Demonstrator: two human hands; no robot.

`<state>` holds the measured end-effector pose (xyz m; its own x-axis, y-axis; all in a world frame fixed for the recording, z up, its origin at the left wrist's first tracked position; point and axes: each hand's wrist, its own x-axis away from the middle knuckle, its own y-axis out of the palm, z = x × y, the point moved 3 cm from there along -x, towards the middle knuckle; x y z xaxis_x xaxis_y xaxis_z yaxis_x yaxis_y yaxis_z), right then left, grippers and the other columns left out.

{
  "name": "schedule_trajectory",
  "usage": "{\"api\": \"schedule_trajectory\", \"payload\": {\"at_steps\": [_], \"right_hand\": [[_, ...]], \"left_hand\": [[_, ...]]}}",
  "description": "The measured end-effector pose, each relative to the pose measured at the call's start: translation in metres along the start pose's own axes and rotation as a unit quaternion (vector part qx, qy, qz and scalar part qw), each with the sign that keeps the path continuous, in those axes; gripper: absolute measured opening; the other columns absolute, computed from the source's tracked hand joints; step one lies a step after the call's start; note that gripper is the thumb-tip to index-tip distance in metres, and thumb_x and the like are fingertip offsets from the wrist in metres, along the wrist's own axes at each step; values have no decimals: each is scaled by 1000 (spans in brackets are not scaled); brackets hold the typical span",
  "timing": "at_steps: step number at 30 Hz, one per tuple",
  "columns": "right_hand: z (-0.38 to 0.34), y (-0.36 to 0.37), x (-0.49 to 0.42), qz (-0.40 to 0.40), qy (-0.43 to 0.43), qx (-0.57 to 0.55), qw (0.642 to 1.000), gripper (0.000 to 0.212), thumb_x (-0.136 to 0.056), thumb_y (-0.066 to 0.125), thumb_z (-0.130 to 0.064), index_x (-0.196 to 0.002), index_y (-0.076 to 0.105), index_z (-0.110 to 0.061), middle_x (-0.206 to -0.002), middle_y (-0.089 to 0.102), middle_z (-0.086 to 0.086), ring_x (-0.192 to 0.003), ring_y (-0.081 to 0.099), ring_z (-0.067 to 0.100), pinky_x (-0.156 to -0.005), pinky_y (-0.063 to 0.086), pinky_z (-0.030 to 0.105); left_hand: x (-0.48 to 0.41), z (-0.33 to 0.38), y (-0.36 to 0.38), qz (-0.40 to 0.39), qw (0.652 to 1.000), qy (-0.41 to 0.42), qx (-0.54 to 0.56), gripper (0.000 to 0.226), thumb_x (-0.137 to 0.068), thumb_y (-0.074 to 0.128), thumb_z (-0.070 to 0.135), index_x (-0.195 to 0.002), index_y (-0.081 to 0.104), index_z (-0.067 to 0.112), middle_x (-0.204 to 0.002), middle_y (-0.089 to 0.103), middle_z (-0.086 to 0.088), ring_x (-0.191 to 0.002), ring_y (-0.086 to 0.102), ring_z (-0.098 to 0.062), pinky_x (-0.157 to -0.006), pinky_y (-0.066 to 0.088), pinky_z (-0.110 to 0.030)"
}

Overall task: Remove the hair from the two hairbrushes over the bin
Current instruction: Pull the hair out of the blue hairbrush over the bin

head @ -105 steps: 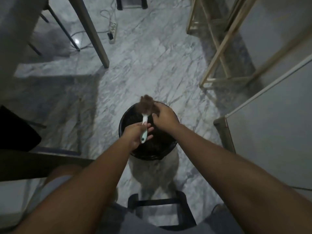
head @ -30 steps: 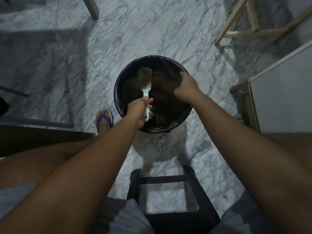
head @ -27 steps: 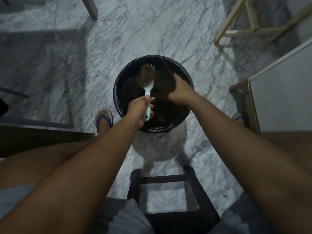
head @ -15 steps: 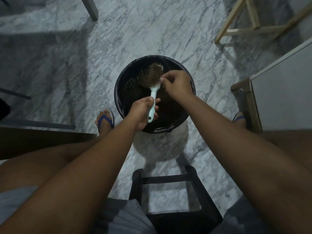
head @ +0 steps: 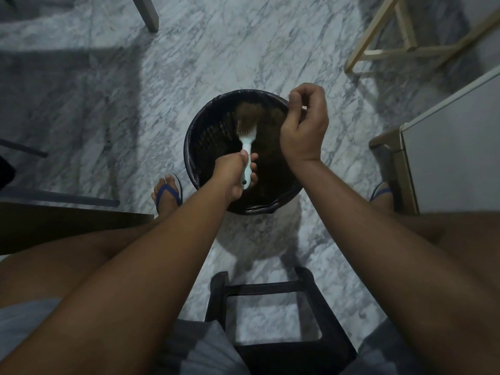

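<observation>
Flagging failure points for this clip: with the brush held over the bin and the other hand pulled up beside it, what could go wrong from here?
1. The right hand is raised over the bin's far right rim; hair let go there may fall on the marble floor.
2. The left hand holds the hairbrush by the handle end only; a hard tug could twist it from that grip into the bin.
3. The brush head still looks matted with hair, so cleaning may end up incomplete.

Pale mint hairbrush (head: 246,147) w/ brown hair (head: 250,110); black bin (head: 194,147); grey-white marbled floor (head: 189,63); blue flip-flop (head: 167,192).
</observation>
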<state>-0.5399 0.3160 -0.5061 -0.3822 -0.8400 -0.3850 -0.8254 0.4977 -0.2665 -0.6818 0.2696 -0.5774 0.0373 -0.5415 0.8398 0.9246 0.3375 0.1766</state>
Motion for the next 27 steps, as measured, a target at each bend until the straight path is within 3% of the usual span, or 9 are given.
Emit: {"api": "schedule_trajectory", "payload": {"at_steps": [5, 7, 10, 13, 15, 17, 20, 25, 27], "right_hand": [[5, -9, -9, 43, 62, -21, 997, 10, -102, 39, -8, -98, 47, -3, -88, 58, 12, -75, 58, 20, -70, 52, 32], [27, -4, -7, -60, 177, 71, 980, 17, -99, 41, -13, -110, 50, -4, -102, 61, 8, -90, 61, 19, -82, 54, 37], [46, 4, 6, -224, 300, 130, 918, 54, -87, 47, -21, -141, 37, -17, -136, 51, 6, -118, 56, 22, -102, 49, 41], [34, 14, 14, -299, 225, 92, 922, 78, -88, 62, -30, -154, 21, -29, -152, 36, 6, -127, 51, 19, -106, 44, 34], [27, 22, 14, -315, 147, 91, 933, 82, -87, 69, -41, -154, 23, -34, -152, 37, 6, -131, 47, 18, -105, 42, 30], [23, 27, 9, -302, 74, 111, 944, 64, -86, 70, -40, -144, 46, -30, -137, 54, 5, -124, 53, 15, -103, 46, 29], [18, 25, -2, -228, 11, 99, 969, 19, -89, 68, -18, -105, 76, -16, -102, 73, -1, -98, 64, 9, -89, 53, 33], [-14, 11, -27, -60, -70, 31, 995, 10, -89, 68, -11, -93, 77, -11, -88, 71, -2, -83, 63, 4, -71, 49, 17], [-29, 4, -38, 6, -92, 4, 996, 7, -91, 68, -12, -94, 74, -9, -88, 70, -1, -82, 64, 7, -65, 49, 22]], "left_hand": [[-2, -5, -6, 16, 1000, 20, -1, 20, -98, 49, 16, -107, 65, 8, -104, 64, -5, -74, 55, -11, -51, 45, -24], [-1, -5, -7, 7, 999, 34, 2, 21, -98, 50, 14, -112, 64, 8, -108, 67, -4, -75, 56, -12, -52, 45, -25], [0, -4, -9, -5, 998, 56, -7, 24, -98, 50, 14, -119, 62, 8, -109, 69, -2, -74, 55, -12, -50, 45, -25], [-1, -5, -12, -21, 997, 72, -22, 22, -99, 52, 15, -117, 63, 10, -110, 69, -2, -76, 55, -13, -49, 44, -26], [-1, -4, -15, -27, 995, 79, -45, 21, -99, 53, 17, -116, 64, 12, -112, 69, -2, -79, 56, -14, -51, 45, -27], [-1, -5, -17, -31, 995, 82, -54, 20, -100, 53, 18, -114, 64, 13, -112, 70, -3, -79, 56, -14, -52, 46, -27], [-2, -8, -19, -27, 995, 78, -50, 16, -100, 52, 17, -108, 65, 12, -114, 69, -4, -76, 56, -13, -50, 45, -26], [-4, -9, -18, -16, 999, 31, 25, 20, -102, 47, 18, -105, 63, 7, -97, 65, -5, -67, 54, -9, -47, 44, -22], [-5, -11, -19, -12, 998, 7, 56, 25, -103, 44, 21, -103, 63, 6, -83, 57, -4, -61, 52, -7, -46, 43, -20]]}}
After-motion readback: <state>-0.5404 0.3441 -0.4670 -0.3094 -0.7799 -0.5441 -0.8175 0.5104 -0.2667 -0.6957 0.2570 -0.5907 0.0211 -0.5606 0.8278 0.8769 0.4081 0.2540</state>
